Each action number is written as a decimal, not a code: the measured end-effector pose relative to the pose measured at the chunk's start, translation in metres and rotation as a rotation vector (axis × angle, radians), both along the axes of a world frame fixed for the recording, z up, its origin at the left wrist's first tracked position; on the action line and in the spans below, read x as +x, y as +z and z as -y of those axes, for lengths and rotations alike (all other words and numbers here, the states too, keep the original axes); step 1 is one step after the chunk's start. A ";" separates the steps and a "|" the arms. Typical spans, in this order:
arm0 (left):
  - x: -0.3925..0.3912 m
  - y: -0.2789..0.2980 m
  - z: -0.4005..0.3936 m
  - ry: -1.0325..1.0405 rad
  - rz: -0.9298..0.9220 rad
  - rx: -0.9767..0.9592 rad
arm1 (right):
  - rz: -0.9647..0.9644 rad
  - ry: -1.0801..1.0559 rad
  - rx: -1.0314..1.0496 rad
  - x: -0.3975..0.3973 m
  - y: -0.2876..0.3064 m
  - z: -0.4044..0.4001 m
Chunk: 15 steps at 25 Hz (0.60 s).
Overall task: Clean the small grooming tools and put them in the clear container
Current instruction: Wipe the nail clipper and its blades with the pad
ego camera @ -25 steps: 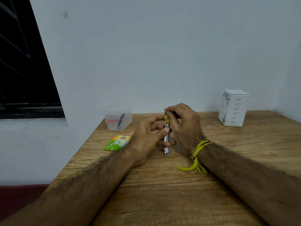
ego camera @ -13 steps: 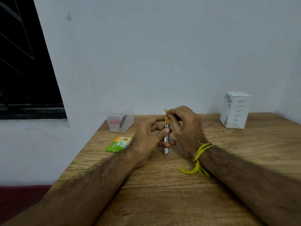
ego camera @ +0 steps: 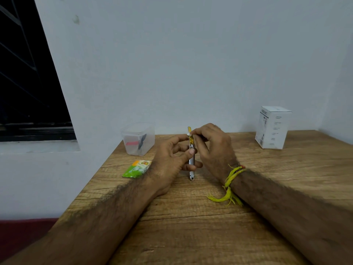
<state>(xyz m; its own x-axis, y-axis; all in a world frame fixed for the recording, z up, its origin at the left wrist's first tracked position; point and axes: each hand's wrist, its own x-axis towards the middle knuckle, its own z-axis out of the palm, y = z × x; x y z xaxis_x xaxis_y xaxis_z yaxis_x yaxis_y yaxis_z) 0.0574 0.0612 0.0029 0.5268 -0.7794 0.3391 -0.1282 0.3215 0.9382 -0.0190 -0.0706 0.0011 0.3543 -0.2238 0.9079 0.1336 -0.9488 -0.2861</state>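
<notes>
Change: hardly anything has moved since a second ago; both hands keep the same hold on the tool, and the swab tip sits slightly higher on its yellow end.
Left hand (ego camera: 172, 161): fingers curled, thumb and fingertips pinching the grooming tool (ego camera: 191, 159) at its metal middle.
Right hand (ego camera: 212, 148): fingers bent, pinching a small white swab (ego camera: 189, 134) against the tool's yellow upper part.
Grooming tool: one, slim, upright between the hands, lower end at the table (ego camera: 191, 236).
Clear container (ego camera: 138, 138): one, at the table's far left edge, holding one pink item and one dark item.
Sachet (ego camera: 136, 168): one, green and orange, flat beside the left wrist.
White box (ego camera: 273, 127): one, standing far right, well apart.
Wrist thread (ego camera: 229, 186): yellow, on the right wrist.
</notes>
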 end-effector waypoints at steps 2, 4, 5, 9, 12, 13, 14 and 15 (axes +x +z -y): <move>0.001 0.000 0.000 -0.005 0.004 0.000 | 0.001 0.005 -0.005 -0.001 0.000 0.000; 0.002 0.000 0.000 -0.006 0.007 -0.004 | -0.002 0.009 -0.006 0.000 0.000 -0.002; 0.002 -0.001 0.000 -0.005 0.005 -0.006 | -0.006 0.012 -0.011 0.000 0.000 -0.002; 0.002 0.000 0.000 -0.012 0.001 -0.004 | -0.007 -0.011 -0.010 -0.001 0.000 -0.001; 0.001 0.000 0.001 -0.009 -0.005 -0.014 | -0.018 -0.003 -0.016 -0.001 -0.001 -0.002; 0.000 0.000 0.001 -0.009 -0.006 -0.014 | -0.025 -0.003 -0.021 0.000 -0.001 -0.002; 0.001 0.000 0.001 -0.010 -0.005 -0.012 | -0.033 -0.010 -0.024 0.000 -0.001 -0.002; 0.001 0.000 0.001 -0.009 -0.002 -0.010 | -0.040 -0.019 -0.028 0.001 -0.001 -0.003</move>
